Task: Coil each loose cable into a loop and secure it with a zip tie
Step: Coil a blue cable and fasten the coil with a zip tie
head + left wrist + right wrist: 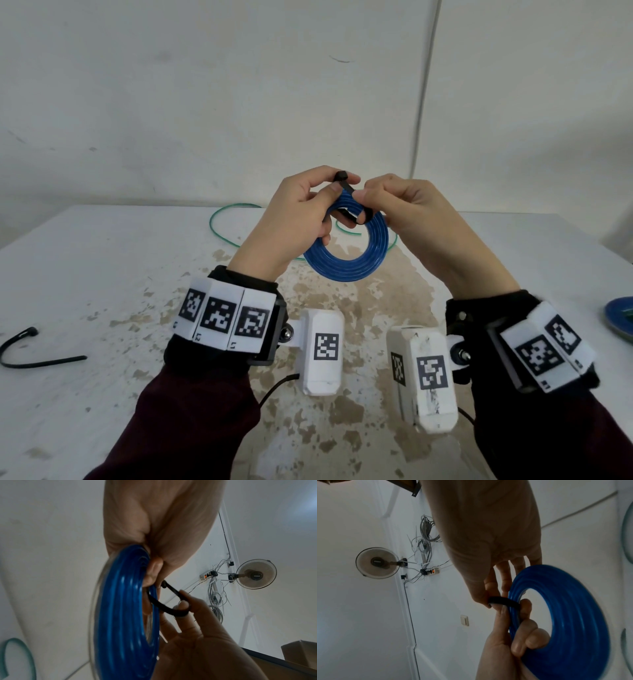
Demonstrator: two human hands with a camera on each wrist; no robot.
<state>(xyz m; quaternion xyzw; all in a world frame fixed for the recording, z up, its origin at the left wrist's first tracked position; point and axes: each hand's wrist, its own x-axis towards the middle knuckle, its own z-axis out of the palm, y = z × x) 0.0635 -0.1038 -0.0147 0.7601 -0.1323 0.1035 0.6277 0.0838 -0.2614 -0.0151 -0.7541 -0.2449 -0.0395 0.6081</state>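
While you hold the blue cable coil (346, 253) up above the table (102, 274), your left hand (294, 222) has its fingers curled through the middle of the loop, gripping the stacked turns near the top. That same hand's thumb and forefinger pinch the square head of the black zip tie (346, 186), right at the top of the coil. From the left wrist view you can see the zip tie (169, 601) bowing out in an open loop beside the coil (123, 615), one end by your left fingers, the other at your right fingertips.

Your right hand (404, 209) is curled too, thumb and forefinger pinching the strap of the tie where it wraps over the blue turns. In the right wrist view the black band (503, 602) runs from that pinch straight to the edge of the coil (573, 615), touching it. Whether the tail is threaded through the head, I cannot tell from these angles.

Behind your hands, a loose green cable (226, 222) lies uncoiled on the far part of the table, partly hidden by your wrists. Over at your left, a second black zip tie (30, 356) lies on the tabletop, well apart from the action. At the right edge a blue dish (620, 318) just peeks in.
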